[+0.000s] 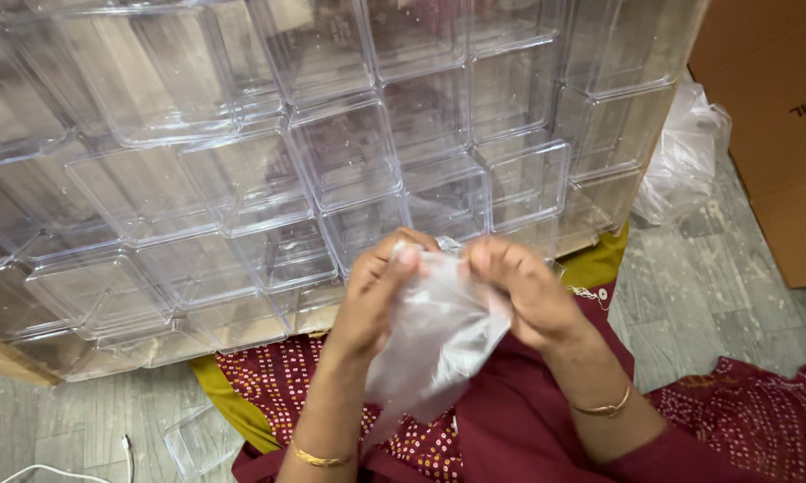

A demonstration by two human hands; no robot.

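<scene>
Over the lap, at centre: both hands work at the mouth of a thin clear plastic bag point(434, 335).
Left hand point(376, 300): closed in a pinch, thumb and fingers gripping the bag's upper edge at about 11 o'clock of the bag.
Right hand point(524, 291): also pinched shut on the same edge, at about 1 o'clock, just beside the left.
Bag: hangs down between the wrists over the maroon dotted cloth point(278, 380); it looks limp and I cannot tell whether anything is inside.
Progress, as a judgement: the bag's mouth appears not yet spread; opening it seems the step in hand.
At 12 o'clock: a stacked wall of clear plastic boxes point(331, 152).
At 2 o'clock: a crumpled plastic sheet point(685, 156) and a cardboard carton point(779, 116).
At 7 o'clock: one loose clear box point(197, 438) on the floor point(716, 286).
</scene>
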